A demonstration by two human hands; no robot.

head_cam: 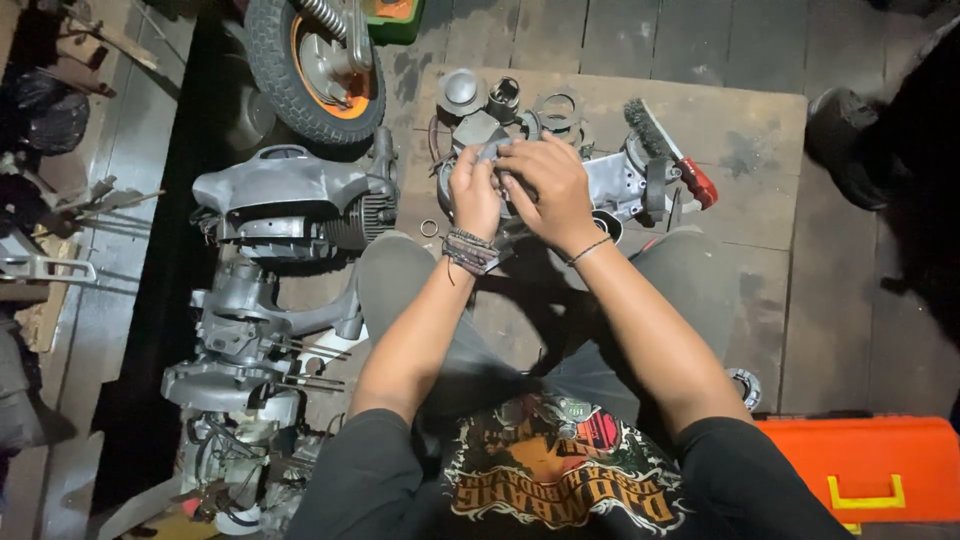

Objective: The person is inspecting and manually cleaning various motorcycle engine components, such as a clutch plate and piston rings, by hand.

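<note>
Item under hand: a small grey metal part [497,152], upper centre of the frame, held directly above a larger engine casing [615,185] that rests on a sheet of cardboard [745,150]. The part sits between both hands, at the fingertips. Its long axis cannot be determined; most of it is covered by fingers.

Left hand [473,192]: fingers curled closed on the part's lower left side, wrist wearing stacked bracelets. Right hand [548,185]: closed over the part from the right and above, thin cord at the wrist. The two hands touch each other around the part. Neither is clearly nearer; the part lies just above the left fingertips and under the right ones.

Surroundings: loose round pieces, a domed cap [461,90] and rings [558,108], lie at the cardboard's upper edge. A wire brush with a red handle [668,152] lies just right of the casing. Another grey engine assembly [290,195] lies at left, with a small wheel [315,60] above it. An orange toolbox [870,468] sits at lower right.
</note>
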